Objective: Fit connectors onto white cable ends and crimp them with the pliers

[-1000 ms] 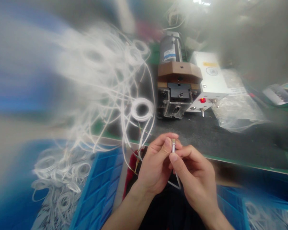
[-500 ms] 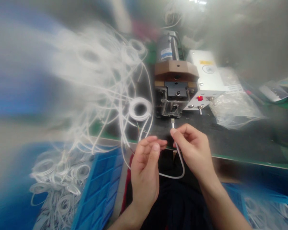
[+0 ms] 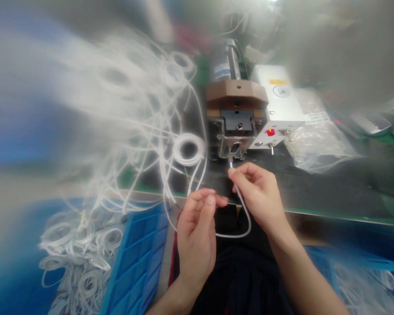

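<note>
Between the thumb and fingers of my right hand [image 3: 258, 188] is a white cable [image 3: 246, 210], pinched close behind its small modular plug [image 3: 230, 159]. The plug points away from me, its front end at the clear guard [image 3: 228, 146] of a bench-top crimping machine [image 3: 237, 98]; how far in it sits I cannot tell. From my right hand the cable loops down and passes behind my left hand [image 3: 198, 232]. That hand is half curled, thumb and fingers loosely apart, near the table edge; nothing shows between its fingertips.
Coiled white cables [image 3: 188, 149] and a tangle of loose ones lie left of the machine. A white control box [image 3: 276, 103] with a lit red switch and a plastic bag [image 3: 318, 135] stand right. Below are blue crates [image 3: 134, 258] with cable coils.
My right hand has moved the plug forward and slightly left, from just in front of the machine to its clear guard. My left hand stays almost still.
</note>
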`<state>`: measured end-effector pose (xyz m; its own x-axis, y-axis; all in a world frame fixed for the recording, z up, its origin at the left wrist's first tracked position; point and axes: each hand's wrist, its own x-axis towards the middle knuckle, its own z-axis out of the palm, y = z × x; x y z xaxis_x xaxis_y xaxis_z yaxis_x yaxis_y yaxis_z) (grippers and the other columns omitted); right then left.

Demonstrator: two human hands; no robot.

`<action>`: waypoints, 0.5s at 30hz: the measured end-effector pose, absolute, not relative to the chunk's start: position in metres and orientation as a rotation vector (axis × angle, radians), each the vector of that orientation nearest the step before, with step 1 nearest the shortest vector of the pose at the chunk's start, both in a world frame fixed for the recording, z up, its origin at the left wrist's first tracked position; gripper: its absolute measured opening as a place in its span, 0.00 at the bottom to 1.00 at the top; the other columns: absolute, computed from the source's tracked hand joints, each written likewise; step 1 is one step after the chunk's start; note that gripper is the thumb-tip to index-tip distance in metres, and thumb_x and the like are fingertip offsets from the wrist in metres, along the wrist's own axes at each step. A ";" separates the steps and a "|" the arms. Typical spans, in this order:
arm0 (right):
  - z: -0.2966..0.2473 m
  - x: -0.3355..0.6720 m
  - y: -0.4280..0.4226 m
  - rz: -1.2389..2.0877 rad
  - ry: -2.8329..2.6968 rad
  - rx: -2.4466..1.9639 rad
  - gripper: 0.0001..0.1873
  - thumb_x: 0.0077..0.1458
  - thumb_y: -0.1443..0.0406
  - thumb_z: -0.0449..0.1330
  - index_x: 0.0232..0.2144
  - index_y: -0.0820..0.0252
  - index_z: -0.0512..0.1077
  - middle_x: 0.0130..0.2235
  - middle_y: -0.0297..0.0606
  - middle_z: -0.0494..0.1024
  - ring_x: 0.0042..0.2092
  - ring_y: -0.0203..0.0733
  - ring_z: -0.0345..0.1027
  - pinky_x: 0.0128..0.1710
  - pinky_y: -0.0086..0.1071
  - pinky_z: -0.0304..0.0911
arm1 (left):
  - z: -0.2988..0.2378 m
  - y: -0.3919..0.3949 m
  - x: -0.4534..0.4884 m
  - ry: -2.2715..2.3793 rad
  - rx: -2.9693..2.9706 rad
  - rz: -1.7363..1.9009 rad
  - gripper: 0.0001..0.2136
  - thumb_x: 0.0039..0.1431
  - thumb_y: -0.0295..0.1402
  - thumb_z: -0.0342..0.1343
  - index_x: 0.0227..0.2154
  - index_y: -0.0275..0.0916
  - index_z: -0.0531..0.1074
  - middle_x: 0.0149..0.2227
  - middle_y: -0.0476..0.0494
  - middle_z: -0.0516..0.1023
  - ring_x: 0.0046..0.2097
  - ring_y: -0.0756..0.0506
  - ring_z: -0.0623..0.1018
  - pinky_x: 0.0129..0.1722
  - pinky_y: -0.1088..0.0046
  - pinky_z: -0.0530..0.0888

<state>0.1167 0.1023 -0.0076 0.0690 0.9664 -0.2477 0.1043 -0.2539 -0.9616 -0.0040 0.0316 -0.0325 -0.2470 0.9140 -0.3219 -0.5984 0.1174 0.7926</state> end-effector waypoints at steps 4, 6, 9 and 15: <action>-0.009 0.117 0.104 1.292 -1.107 -1.504 0.16 0.63 0.57 0.69 0.27 0.58 0.76 0.22 0.29 0.75 0.24 0.35 0.65 0.26 0.30 0.57 | -0.032 0.032 -0.005 1.076 0.386 1.494 0.03 0.71 0.31 0.64 0.44 0.41 0.81 0.36 0.48 0.84 0.43 0.47 0.83 0.52 0.71 0.77; -0.010 0.116 0.106 1.285 -1.104 -1.502 0.16 0.63 0.57 0.69 0.27 0.58 0.76 0.22 0.29 0.75 0.24 0.35 0.66 0.27 0.30 0.58 | -0.032 0.031 -0.005 1.072 0.381 1.490 0.03 0.72 0.31 0.64 0.44 0.40 0.81 0.36 0.47 0.84 0.43 0.47 0.83 0.52 0.72 0.77; -0.011 0.115 0.109 1.275 -1.102 -1.499 0.16 0.63 0.56 0.69 0.27 0.58 0.76 0.22 0.29 0.75 0.25 0.36 0.66 0.27 0.30 0.58 | -0.033 0.031 -0.005 1.052 0.377 1.493 0.03 0.73 0.30 0.63 0.44 0.40 0.81 0.36 0.47 0.84 0.43 0.48 0.83 0.52 0.72 0.77; -0.015 0.110 0.119 1.185 -1.108 -1.545 0.16 0.63 0.56 0.68 0.27 0.58 0.76 0.22 0.28 0.76 0.26 0.36 0.66 0.28 0.30 0.58 | -0.038 0.032 -0.005 1.024 0.412 1.537 0.04 0.72 0.30 0.63 0.44 0.39 0.82 0.36 0.47 0.84 0.43 0.48 0.83 0.52 0.72 0.78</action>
<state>0.1102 0.1186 -0.0154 0.1501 0.9675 -0.2034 0.1384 -0.2242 -0.9647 -0.0049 0.0320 -0.0384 -0.2534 0.9258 -0.2805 -0.6156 0.0694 0.7850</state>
